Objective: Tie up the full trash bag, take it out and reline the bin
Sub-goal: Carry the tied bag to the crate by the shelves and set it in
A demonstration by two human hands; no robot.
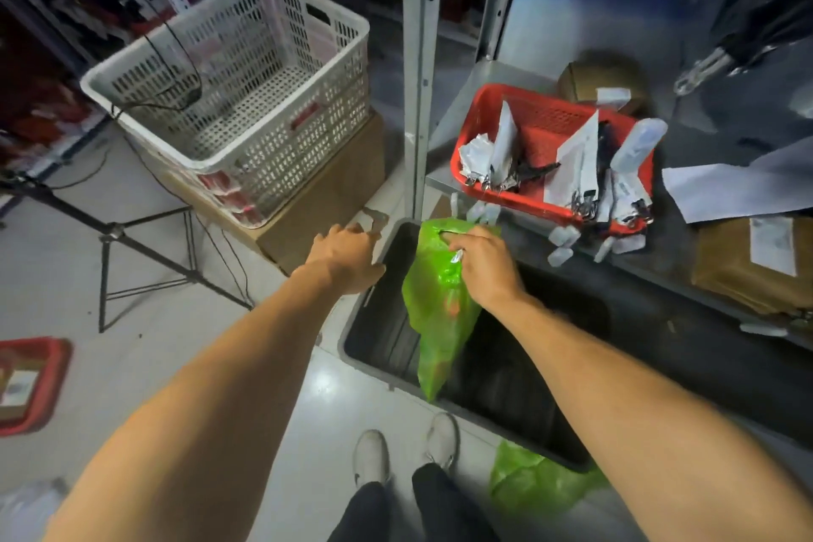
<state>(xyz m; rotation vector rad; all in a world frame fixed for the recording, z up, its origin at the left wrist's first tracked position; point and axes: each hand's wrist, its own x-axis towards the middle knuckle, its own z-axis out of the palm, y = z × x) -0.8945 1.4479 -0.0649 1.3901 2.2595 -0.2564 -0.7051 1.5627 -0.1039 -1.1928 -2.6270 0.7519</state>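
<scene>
A dark rectangular bin (374, 321) stands on the floor beside a metal shelf. Over its opening hangs a green plastic bag (435, 321), and my right hand (484, 264) grips it near its top handle hole. My left hand (347, 253) is at the bin's far left corner with its fingers over the rim. A second green bag (532, 484) lies crumpled on the floor against the bin's near end, close to my feet.
A white perforated basket (246, 75) sits on a cardboard box (325, 207) to the left. A red basket of tags (550, 145) and brown parcels rest on the shelf at right. A black stand (110, 233) and a red tray (31, 383) occupy the left floor.
</scene>
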